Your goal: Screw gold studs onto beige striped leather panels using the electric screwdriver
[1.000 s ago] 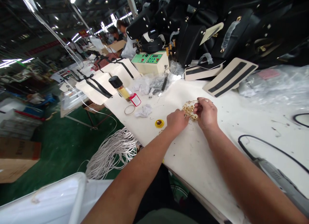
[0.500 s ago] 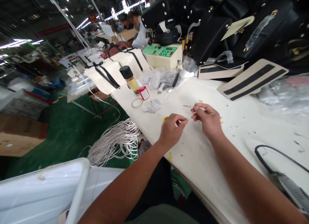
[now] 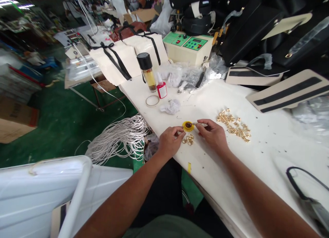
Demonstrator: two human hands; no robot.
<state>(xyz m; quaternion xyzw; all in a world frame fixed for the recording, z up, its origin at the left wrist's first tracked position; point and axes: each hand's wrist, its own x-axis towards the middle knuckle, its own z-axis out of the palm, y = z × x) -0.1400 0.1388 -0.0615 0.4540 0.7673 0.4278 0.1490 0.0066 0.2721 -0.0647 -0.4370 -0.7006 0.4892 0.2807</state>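
My right hand point(image 3: 212, 132) pinches a slim, pale-handled tool with a thin tip point(image 3: 199, 124). Its tip is at a small yellow dish point(image 3: 184, 128) holding dark brown liquid point(image 3: 188, 125). Just left of the dish, my left hand point(image 3: 170, 140) is closed with thumb and fingertips together; whatever lies between them is too small to make out. A small cluster of gold metal fittings point(image 3: 189, 139) lies on the white table point(image 3: 218, 169) beside my left fingertips. Farther right, past my right hand, is a larger spread of gold fittings point(image 3: 235, 125).
A red-labelled bottle point(image 3: 162, 90), a black-capped jar point(image 3: 149, 75) and a ring point(image 3: 152, 100) stand or lie at the table's left edge. Behind are plastic bags, a green-panelled machine point(image 3: 189, 48) and black bags point(image 3: 252, 29). A corded grey device point(image 3: 316, 210) lies at right.
My right hand has brought the tool's tip left to the yellow dish. My left hand, which held a small gold piece, has drawn left. The dish and gold fittings have come into plain view.
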